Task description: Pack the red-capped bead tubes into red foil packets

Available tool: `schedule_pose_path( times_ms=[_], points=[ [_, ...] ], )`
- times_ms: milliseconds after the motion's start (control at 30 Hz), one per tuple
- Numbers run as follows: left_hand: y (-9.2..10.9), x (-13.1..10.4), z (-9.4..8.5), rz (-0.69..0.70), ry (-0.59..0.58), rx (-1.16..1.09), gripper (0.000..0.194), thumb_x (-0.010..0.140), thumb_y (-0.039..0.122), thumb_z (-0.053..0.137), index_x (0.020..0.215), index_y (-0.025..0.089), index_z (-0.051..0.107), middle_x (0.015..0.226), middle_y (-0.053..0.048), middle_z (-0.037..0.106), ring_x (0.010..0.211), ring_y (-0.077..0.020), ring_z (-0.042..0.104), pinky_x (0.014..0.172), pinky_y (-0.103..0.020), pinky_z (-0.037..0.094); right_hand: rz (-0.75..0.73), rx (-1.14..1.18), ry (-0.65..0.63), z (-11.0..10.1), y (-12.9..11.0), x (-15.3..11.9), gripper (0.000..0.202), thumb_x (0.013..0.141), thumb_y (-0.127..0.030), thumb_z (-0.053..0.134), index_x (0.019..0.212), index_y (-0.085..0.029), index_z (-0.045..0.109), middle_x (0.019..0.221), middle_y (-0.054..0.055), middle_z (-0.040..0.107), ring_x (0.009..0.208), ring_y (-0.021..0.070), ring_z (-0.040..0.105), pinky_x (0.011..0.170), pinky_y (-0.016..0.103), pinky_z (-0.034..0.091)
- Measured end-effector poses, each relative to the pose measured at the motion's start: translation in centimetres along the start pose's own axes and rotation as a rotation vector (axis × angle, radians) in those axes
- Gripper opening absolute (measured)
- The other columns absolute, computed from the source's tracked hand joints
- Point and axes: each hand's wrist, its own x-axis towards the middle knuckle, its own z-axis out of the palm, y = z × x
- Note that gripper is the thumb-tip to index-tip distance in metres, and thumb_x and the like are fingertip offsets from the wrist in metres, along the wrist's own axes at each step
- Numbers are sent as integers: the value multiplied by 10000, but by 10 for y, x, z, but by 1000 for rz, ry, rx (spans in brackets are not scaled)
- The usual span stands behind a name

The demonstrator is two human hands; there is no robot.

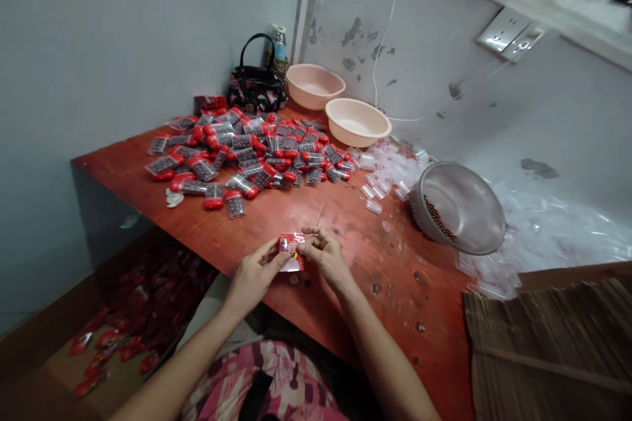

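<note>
A small red printed packet with a pale lower part [291,251] is held between my two hands, just above the front edge of the red table [227,227]. My left hand [257,274] grips its left side, thumb across the front. On the right side, my right hand [324,254] pinches it with thumb and fingers. Behind my hands lies a big pile of clear packs with dark contents and red ends [251,154]. Small clear plastic pieces [378,185] are scattered to the right of that pile.
A grey bowl with brown beads [459,204] stands at right, beside clear plastic pieces [563,223] and stacked brown cardboard [548,342]. Two basins [316,87] and a black handbag [257,89] are at the back. Red packets [143,296] lie below the left edge.
</note>
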Motion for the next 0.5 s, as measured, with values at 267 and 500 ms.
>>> schedule_pose_path(
  times_ms=[267,500],
  points=[
    [-9,5,-10,-247,-27,-228,269,666,377,663,646,109,681,618,-57,671,535,-148,592,530,-240,463,-42,-778,-45,-15,-20,55,155,736,-317,589,820,-188,610,702,-10,644,628,132,590,596,227,440],
    [-8,0,-17,-350,158,-459,245,581,313,745,522,112,615,515,-16,616,504,-121,580,535,-220,488,-82,-1114,415,-66,-56,160,216,797,-259,464,940,-141,576,1061,149,577,1037,265,499,848,371,355]
  ],
)
